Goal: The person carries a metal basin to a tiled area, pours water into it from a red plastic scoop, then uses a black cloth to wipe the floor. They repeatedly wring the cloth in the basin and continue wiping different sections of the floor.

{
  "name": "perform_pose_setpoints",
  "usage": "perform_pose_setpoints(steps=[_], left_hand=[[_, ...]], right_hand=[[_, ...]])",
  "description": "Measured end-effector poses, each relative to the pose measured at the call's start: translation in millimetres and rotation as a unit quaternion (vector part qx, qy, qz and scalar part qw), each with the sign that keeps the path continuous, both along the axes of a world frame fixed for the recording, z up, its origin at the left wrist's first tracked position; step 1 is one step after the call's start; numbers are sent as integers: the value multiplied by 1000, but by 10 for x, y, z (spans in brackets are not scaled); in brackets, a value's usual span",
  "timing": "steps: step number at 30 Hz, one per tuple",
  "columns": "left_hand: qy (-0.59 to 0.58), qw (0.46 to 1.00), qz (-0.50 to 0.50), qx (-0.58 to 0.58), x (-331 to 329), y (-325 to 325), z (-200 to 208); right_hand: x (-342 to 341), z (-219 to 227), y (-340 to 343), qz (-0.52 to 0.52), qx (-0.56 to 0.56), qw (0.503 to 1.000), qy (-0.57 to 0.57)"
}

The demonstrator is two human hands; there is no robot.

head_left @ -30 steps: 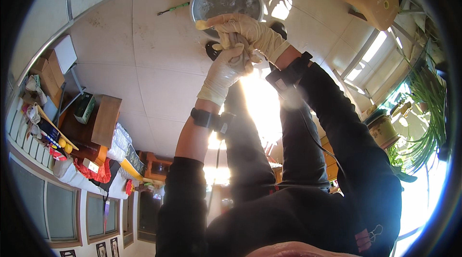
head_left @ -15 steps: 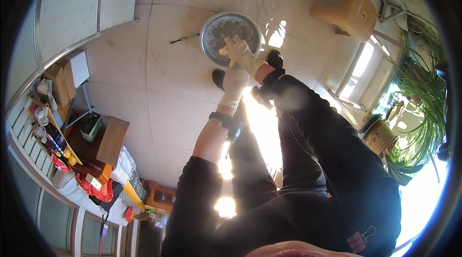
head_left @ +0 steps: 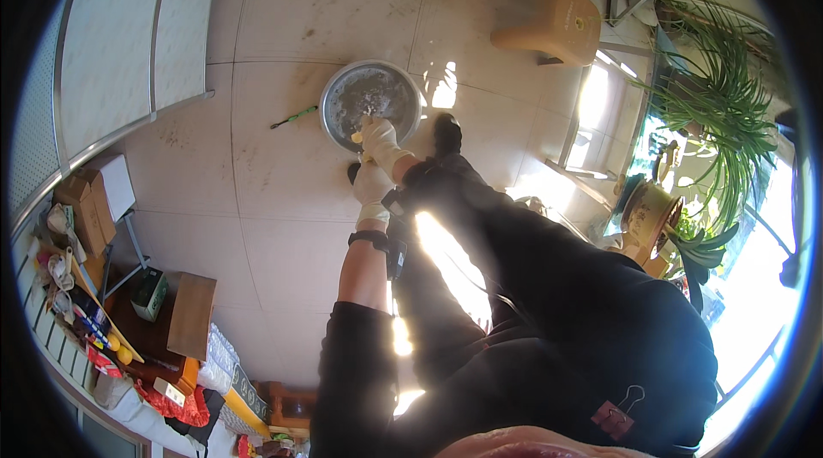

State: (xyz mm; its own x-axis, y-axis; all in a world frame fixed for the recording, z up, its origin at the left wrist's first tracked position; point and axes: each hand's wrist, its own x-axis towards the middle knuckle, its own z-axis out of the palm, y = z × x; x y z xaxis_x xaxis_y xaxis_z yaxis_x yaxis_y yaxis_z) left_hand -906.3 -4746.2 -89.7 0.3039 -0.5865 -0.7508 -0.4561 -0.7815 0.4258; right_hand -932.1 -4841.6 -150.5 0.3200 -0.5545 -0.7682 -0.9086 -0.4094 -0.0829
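Both my hands wear cream-white gloves and meet at the near rim of a round metal basin [head_left: 326, 119] on the floor. My right hand [head_left: 382, 139] is closed, uppermost and leaning over the rim. A small pale yellow piece [head_left: 357, 137] shows at its fingers; its kind is too small to tell. Just below, my left hand [head_left: 372, 183] is closed, its fingers partly covered by the right hand, around something I cannot make out. Greyish contents with pale flecks lie in the basin. A thin green-handled tool [head_left: 296, 117] rests on the floor left of it.
A tan plastic stool [head_left: 549, 21] stands at the far right, with potted plants [head_left: 711, 115] nearer. A pale panelled piece with metal edges [head_left: 111, 38] fills the far left. Cardboard boxes [head_left: 86, 201] and a wooden cabinet [head_left: 190, 312] are at left. My shoe [head_left: 447, 134] is near the basin.
The view has shifted, so basin, tool and stool appear further left and the basin lower. My hands stay together at the basin's near rim, both still closed.
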Motion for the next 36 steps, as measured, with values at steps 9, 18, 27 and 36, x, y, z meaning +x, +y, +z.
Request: perform_pose_setpoints(steps=[9, 18, 27, 36], left_hand=[[-70, 997, 24, -32, 59, 22, -156], [150, 956, 251, -40, 78, -911, -110], [110, 890, 439, -53, -244, -1472, -718], [78, 931, 347, 76, -357, -1661, -255]], right_hand=[[136, 272, -123, -49, 26, 998, -10], [-281, 40, -1205, -718, 349, 537, -275], [-1879, -161, -3307, -616, 350, 670, -220], [-3665, -322, -4593, 91, 94, 989, 66]])
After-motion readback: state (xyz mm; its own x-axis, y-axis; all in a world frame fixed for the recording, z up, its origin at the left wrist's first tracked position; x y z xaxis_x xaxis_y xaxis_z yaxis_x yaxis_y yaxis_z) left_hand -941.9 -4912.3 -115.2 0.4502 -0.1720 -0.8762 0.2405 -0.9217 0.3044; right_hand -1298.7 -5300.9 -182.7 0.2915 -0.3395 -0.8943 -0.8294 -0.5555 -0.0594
